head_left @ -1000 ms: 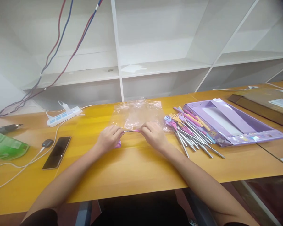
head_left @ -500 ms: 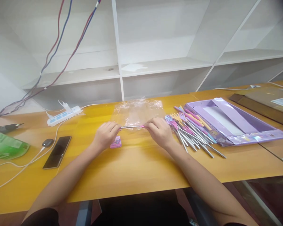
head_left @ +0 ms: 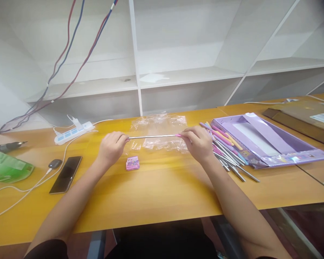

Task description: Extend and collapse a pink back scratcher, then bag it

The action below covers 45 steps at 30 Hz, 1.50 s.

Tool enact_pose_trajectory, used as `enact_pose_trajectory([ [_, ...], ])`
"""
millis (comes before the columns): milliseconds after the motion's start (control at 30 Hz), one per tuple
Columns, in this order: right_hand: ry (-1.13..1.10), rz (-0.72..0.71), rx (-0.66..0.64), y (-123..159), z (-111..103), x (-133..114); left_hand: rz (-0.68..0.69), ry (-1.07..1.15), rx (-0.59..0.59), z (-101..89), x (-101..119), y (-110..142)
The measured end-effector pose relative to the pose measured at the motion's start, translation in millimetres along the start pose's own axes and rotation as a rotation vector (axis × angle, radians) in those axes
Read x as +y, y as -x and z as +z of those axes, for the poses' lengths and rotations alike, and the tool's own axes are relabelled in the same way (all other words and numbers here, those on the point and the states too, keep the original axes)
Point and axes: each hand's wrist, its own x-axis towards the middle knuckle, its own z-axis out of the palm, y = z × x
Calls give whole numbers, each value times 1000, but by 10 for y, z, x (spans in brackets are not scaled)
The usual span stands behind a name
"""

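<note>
One slim silver rod (head_left: 152, 136) with a pink end, the centre of the dial: held nearly level between two bare hands, in line with the near part of a clear plastic sheet. Whether it touches the sheet cannot be told.

Left hand (head_left: 112, 145), at 9 o'clock: closed, fingers pinching one tip of the rod. Right hand (head_left: 199, 144), at 3 o'clock: closed, fingers pinching the pink end.

Clear plastic sheet (head_left: 162, 126), crinkled, flat on the table (head_left: 151, 194), towards 12 o'clock.

One small pink-and-purple packet (head_left: 132, 163), printed, at 7 o'clock, near the left hand.

Pile of silver rods (head_left: 233, 164), at about 4 o'clock, partly hidden by the right hand; several grips (head_left: 223, 138) in pink, purple, yellow and blue lie among them.

One purple tray (head_left: 294, 158), at 3 o'clock, just beside the pile, a loose-looking flap across it. One brown cardboard box (head_left: 299, 115), same direction, farther out.

One dark phone (head_left: 65, 175), at 8 o'clock; one small black device (head_left: 54, 164) near it, white cable (head_left: 37, 184) attached.

One green, translucent container (head_left: 9, 168), at 9 o'clock, farther out; one dark pointed tool (head_left: 8, 147) just beyond.

One white power strip (head_left: 74, 133), between 9 and 10 o'clock.

Red and blue cables (head_left: 83, 64), at 11 o'clock; white shelves (head_left: 189, 77), at 12.
</note>
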Motion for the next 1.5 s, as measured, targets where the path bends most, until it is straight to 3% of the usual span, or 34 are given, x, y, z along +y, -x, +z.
enact_pose_trajectory([
  [233,30,-22,70,2,-134,365,13,-52,16,-52,-312,-15],
  [467,70,5,14,-23,-118,462,8,33,-25,55,-493,45],
  [633,94,96,120,49,-283,757,-18,-35,9,27,-848,157],
  [767,167,186,120,141,-437,1049,-49,-40,12,-65,-1133,236],
  [933,255,299,145,239,-567,1277,-61,-52,4,-100,-1264,262],
  [1100,240,371,150,270,-592,1291,-84,2,-21,-48,-1221,279],
  [1267,219,417,218,269,-485,1216,-126,14,-49,-58,-1183,310],
  [1500,188,500,217,270,-361,1129,-251,-83,41,-130,-1344,269],
])
